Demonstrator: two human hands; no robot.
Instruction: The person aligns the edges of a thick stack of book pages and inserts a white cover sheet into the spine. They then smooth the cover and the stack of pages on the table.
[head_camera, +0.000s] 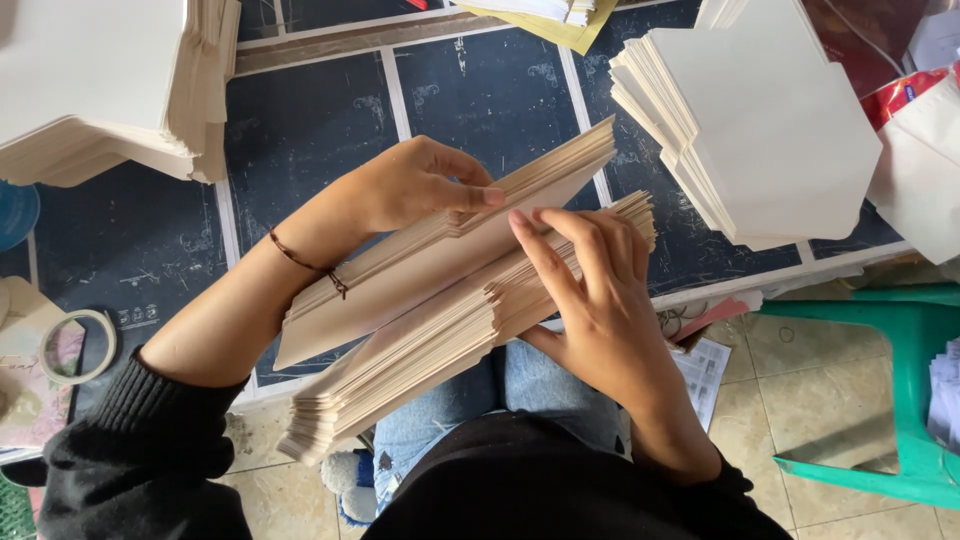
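Cardboard sheets (440, 300) fanned between both hands
left hand (420, 185) grasps the upper bunch, lifting it apart; right hand (590, 290) grips the lower stack, propping it over the lap

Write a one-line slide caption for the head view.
Both hands, left hand and right hand, thumb through a thick stack of tan paper sheets above a dark tiled table.

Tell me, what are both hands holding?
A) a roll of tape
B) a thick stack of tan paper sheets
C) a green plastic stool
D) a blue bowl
B: the left hand and right hand both grip a thick tan paper stack, with the fingers parting its upper sheets; the tape roll lies untouched at the far left.
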